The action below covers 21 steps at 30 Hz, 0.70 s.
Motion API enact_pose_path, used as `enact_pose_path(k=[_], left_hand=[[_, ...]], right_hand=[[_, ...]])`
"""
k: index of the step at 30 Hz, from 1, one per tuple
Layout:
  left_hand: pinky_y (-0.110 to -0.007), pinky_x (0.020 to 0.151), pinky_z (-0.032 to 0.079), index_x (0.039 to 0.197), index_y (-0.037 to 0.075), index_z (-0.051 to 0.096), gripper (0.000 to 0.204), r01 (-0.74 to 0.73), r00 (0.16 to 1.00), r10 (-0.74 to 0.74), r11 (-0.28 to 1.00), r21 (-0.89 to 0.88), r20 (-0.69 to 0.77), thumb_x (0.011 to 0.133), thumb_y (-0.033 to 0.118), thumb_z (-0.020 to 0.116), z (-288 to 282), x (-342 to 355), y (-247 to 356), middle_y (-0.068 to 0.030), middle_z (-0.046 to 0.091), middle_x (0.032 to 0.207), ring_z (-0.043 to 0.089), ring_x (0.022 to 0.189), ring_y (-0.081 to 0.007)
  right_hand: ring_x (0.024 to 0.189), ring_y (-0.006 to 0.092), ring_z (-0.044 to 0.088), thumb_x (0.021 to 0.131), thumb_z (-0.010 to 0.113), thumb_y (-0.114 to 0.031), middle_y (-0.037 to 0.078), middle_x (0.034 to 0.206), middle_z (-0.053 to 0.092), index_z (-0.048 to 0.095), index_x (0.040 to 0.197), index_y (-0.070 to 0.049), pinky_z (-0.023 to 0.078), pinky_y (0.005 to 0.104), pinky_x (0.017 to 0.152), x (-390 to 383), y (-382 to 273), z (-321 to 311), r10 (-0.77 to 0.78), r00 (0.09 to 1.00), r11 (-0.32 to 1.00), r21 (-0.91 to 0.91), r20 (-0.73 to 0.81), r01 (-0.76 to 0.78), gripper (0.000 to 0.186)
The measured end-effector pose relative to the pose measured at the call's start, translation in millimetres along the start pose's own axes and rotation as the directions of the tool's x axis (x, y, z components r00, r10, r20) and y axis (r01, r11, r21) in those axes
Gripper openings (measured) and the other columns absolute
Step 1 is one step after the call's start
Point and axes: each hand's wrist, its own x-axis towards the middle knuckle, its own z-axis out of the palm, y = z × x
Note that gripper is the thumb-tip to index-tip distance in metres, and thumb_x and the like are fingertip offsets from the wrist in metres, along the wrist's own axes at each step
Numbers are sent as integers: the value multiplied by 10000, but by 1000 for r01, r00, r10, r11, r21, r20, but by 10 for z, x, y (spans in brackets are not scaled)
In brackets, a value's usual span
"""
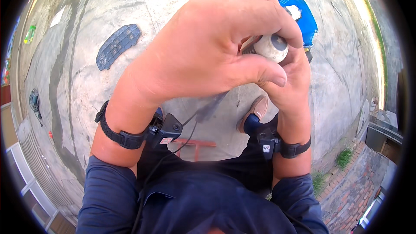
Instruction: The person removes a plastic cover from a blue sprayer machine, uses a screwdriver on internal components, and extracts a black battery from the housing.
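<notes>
My left hand point(212, 39) is raised close to the camera, its thumb and forefinger curled round a rounded off-white piece point(271, 49) with a dark grey round spot on its end. A ribbed part shows beside it, inside the curl of the fingers. The rest of the piece is hidden by the hand. Just behind it, on the right, my right hand point(297, 76) comes up against the same piece; its fingers are hidden by the left hand. Each wrist wears a black strap with a small black device point(167, 128) on it.
A blue plastic part point(299, 11) is beyond my hands at the right. A dark, curved flat panel point(118, 46) lies on the concrete ground at the left. Farther left is a dark tool-like object point(34, 102). A red metal frame point(197, 144) stands low by my legs; a black cable point(184, 141) hangs there.
</notes>
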Motion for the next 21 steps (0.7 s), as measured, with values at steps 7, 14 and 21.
enact_pose_path(k=[7, 14, 21], left_hand=[[-436, 1092, 489, 1203, -4, 723, 433, 164, 966, -149, 985, -51, 212, 784, 50, 817, -177, -32, 127, -114, 736, 1194, 690, 1175, -298], [-395, 1051, 519, 1194, 30, 726, 463, 101, 980, -108, 994, 49, 169, 744, 7, 833, -141, -26, 111, -101, 738, 1174, 690, 1183, -275], [-370, 1011, 528, 1135, 29, 739, 413, 157, 977, -152, 987, -26, 146, 740, 23, 861, -152, -24, 132, -105, 741, 1143, 695, 1129, -250]], right_hand=[[1140, 157, 633, 883, 799, -61, 48, 1231, 665, 635, 1303, 10, 491, 303, 990, -12, -156, -171, 182, 971, 983, -33, 155, -179, 457], [1120, 139, 627, 848, 805, 5, 44, 1190, 665, 582, 1343, 5, 489, 294, 978, 20, -78, -14, 88, 996, 991, 95, 32, -90, 542], [1131, 141, 628, 849, 791, 20, 46, 1210, 664, 583, 1362, 3, 503, 304, 987, 3, -74, -39, 142, 986, 973, 174, 84, -154, 554]])
